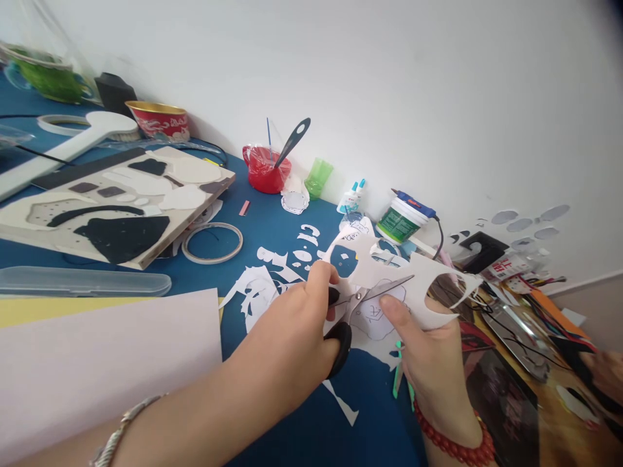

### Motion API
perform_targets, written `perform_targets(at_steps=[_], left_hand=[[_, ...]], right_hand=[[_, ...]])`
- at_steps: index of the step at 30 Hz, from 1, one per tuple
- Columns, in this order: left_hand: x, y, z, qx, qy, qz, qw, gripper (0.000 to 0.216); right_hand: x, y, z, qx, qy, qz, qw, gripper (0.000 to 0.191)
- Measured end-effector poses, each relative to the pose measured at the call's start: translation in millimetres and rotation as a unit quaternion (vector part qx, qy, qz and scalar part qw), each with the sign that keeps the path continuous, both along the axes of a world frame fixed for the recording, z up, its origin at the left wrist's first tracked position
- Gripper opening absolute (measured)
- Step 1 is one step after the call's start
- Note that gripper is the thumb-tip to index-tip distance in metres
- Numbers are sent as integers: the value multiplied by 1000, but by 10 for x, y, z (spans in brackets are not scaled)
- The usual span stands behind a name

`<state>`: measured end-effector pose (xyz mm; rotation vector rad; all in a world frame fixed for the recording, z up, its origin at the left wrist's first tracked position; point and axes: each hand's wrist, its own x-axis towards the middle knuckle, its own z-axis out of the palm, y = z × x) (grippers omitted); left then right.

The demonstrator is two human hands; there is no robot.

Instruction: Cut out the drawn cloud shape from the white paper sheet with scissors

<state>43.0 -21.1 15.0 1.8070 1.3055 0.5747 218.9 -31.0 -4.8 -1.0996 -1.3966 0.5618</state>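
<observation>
My left hand (pixel 292 331) reaches in from the lower left, a silver bracelet on its wrist, with its fingers closed in the black handles of a pair of scissors (pixel 363 298). The blades point right and bite into a white paper sheet (pixel 389 259) full of cut-out holes. My right hand (pixel 428 350), with a red bead bracelet, pinches the lower edge of that sheet just right of the blades. Both hands are held above the blue table (pixel 272 227), where white paper scraps (pixel 265 285) lie.
At the left lies a board (pixel 121 201) with black and white shapes, with a tape ring (pixel 213 242) beside it. A red cup (pixel 265 170), green cup (pixel 317 176), glue bottles (pixel 353 196) and green tub (pixel 402 219) line the wall. A large pale sheet (pixel 97 357) covers the lower left.
</observation>
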Motion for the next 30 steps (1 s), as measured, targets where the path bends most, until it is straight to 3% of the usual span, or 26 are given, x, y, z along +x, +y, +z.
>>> perform_targets(at_steps=[19, 30], left_hand=[[-4, -20, -2, 31, -7, 6, 999, 46], [-6, -22, -19, 46, -4, 7, 999, 47]], right_hand=[[-14, 17, -14, -75, 102, 53, 990, 24], [-57, -20, -37, -70, 92, -6, 993, 29]])
